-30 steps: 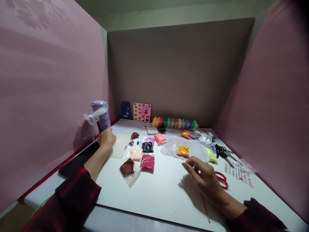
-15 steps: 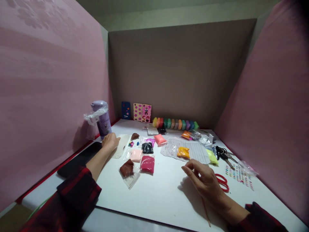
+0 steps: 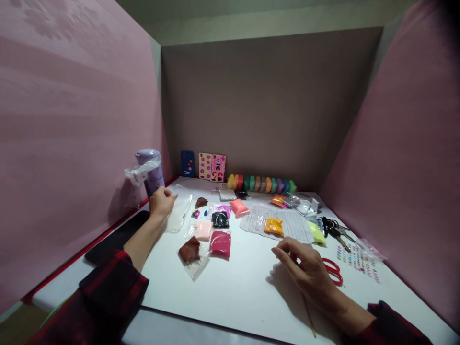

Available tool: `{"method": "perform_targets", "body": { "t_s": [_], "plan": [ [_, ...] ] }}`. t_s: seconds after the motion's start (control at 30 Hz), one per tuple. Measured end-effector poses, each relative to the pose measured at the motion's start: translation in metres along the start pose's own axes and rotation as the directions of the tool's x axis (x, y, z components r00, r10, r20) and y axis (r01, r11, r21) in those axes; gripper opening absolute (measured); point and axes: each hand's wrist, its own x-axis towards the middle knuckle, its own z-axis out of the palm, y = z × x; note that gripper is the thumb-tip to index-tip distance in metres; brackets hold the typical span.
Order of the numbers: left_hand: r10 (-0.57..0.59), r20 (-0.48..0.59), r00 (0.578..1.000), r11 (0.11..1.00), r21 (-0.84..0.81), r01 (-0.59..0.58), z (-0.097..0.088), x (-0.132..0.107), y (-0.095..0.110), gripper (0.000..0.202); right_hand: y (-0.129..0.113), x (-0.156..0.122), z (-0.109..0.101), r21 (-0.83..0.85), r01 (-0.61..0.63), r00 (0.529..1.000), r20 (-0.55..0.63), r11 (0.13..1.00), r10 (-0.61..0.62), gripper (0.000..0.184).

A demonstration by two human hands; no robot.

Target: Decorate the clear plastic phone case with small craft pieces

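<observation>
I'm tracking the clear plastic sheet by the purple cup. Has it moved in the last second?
Yes. The left hand has lifted the clear sheet's far edge toward the purple cup.

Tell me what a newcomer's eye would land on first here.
The row of clay pieces in many colours stands out against the back wall. Nearer, small bags of clay lie scattered mid-table, and red scissors sit just past the right hand, which holds a thin stick. At the left, the left hand grips a clear sheet beside a purple cup.
</observation>
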Motion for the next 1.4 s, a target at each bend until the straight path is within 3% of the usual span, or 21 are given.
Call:
{"method": "perform_targets", "body": {
  "t_s": [0.3,0.57,0.87,0.97,1.2,1.4],
  "plan": [
    [0.040,-0.122,0.992,0.952,-0.297,-0.075,-0.002,0.000,0.005,0.015,-0.001,-0.002,0.000,0.054,-0.082,0.997,0.006,0.995,0.082,0.026],
    [0.083,-0.067,0.994,0.801,-0.589,-0.107,-0.008,-0.005,0.017,0.018,0.003,-0.001,0.001,0.087,-0.116,0.993,-0.002,0.989,0.117,0.024],
    [-0.016,-0.258,0.966,0.648,-0.739,-0.187,-0.029,-0.005,0.026,0.019,0.005,-0.003,0.004,0.131,-0.185,0.980,-0.046,0.974,0.192,0.034],
    [-0.059,-0.240,0.969,0.582,-0.797,-0.162,-0.031,-0.010,0.031,0.018,0.005,-0.003,0.003,0.111,-0.146,0.988,-0.037,0.983,0.151,0.036],
    [-0.106,-0.196,0.975,0.566,-0.818,-0.103,-0.029,-0.012,0.034,0.010,0.005,-0.004,0.001,0.132,-0.167,0.984,-0.041,0.977,0.174,0.037],
    [-0.134,0.043,0.990,0.588,-0.801,0.115,-0.010,-0.013,0.030,0.010,0.005,-0.002,0.002,0.139,-0.198,0.975,-0.071,0.970,0.209,0.026]
  ]
}}
